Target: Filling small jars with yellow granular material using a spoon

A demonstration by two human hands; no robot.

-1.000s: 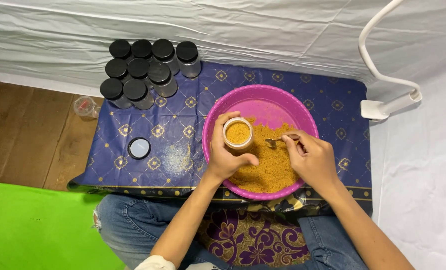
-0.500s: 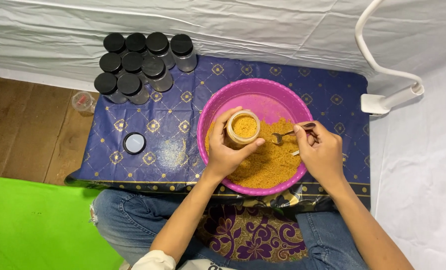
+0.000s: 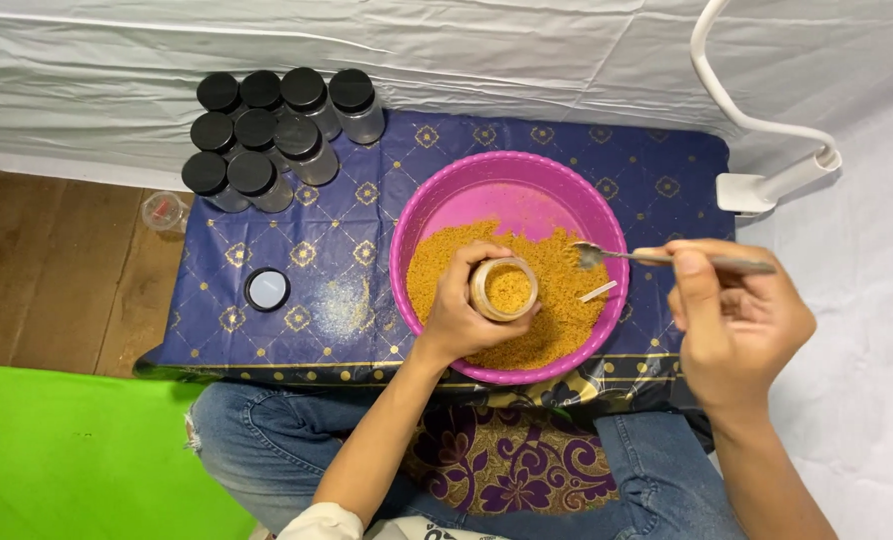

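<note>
One small jar (image 3: 506,289) sits in your left hand (image 3: 464,318), fingers wrapped around its side, held over the pink bowl (image 3: 507,185); it looks nearly full of the orange-yellow crumbs (image 3: 557,320), so its filling seems close to done. Your right hand (image 3: 737,325) pinches a spoon (image 3: 667,258) by the handle, its tip near the bowl's right rim and apparently empty. Plenty of crumbs lie in the bowl. One loose black lid (image 3: 267,289) lies on the blue patterned cloth (image 3: 297,250), likely for this jar, which is not yet capped. Nine black-capped jars (image 3: 267,130) stand together at the far left; whether they are filled, you cannot tell.
</note>
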